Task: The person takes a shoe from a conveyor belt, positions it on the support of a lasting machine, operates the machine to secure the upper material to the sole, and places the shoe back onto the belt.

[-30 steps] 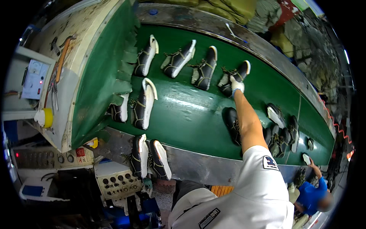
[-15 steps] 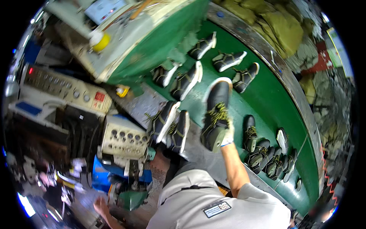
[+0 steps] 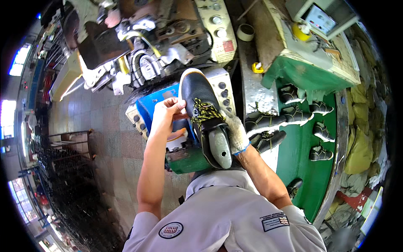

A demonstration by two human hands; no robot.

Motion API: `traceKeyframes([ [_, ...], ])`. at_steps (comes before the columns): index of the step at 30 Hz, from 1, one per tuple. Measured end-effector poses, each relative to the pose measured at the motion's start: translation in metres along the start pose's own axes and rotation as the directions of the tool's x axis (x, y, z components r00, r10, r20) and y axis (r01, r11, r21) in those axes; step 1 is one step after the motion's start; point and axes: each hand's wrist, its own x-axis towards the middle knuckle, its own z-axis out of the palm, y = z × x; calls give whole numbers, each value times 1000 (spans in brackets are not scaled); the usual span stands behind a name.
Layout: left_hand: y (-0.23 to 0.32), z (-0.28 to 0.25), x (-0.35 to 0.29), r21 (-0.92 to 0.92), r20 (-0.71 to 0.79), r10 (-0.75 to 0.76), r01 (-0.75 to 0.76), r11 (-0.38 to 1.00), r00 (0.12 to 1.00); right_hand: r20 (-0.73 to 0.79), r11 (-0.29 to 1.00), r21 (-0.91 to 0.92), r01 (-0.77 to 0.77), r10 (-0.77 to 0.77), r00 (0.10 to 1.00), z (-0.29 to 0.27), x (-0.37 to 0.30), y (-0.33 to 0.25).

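A black work shoe [image 3: 200,90] with yellow-and-black laces and a pale sole edge is held up in front of me, toe pointing away. A grey-green shoe last [image 3: 220,148] with a round hole fills its heel opening. My right hand [image 3: 236,133], in a whitish knit glove with a blue cuff edge, grips the shoe's right side near the heel; its fingertips are partly hidden. My bare left hand [image 3: 168,112] pinches the left edge of the shoe near the sole, fingers bent together. Beneath the shoe is a blue machine [image 3: 157,103] with a green part [image 3: 184,160].
Several black shoes [image 3: 268,122] stand to the right along a green conveyor surface [image 3: 300,151]. A control panel with knobs [image 3: 220,35] rises ahead. A green-sided bench [image 3: 298,69] is at the upper right. Dark racks [image 3: 63,172] stand to the left on a tiled floor [image 3: 109,138].
My view and body have turned left, away from the conveyor. The shoe in my right hand is now over the blue machine, and my left hand has come up to its edge.
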Motion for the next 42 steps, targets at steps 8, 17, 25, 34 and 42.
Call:
traceKeyframes([
  [8,15,-79,15,-214,-346,122,-204,955,930,0,995,-28,-95,95,996,71,86,41],
  [17,43,-101,29,-278,-508,284,-467,839,813,-64,999,-33,20,-22,998,118,156,70],
  [25,-8,-81,26,-461,-281,-60,-79,884,958,-61,907,-375,191,-230,971,109,177,85],
  [34,0,-91,33,-478,-175,-24,-64,876,984,-121,955,-272,115,-152,981,112,181,87],
  [42,-16,-85,37,-354,-248,56,-144,924,967,-163,936,-325,137,-198,966,93,191,101],
])
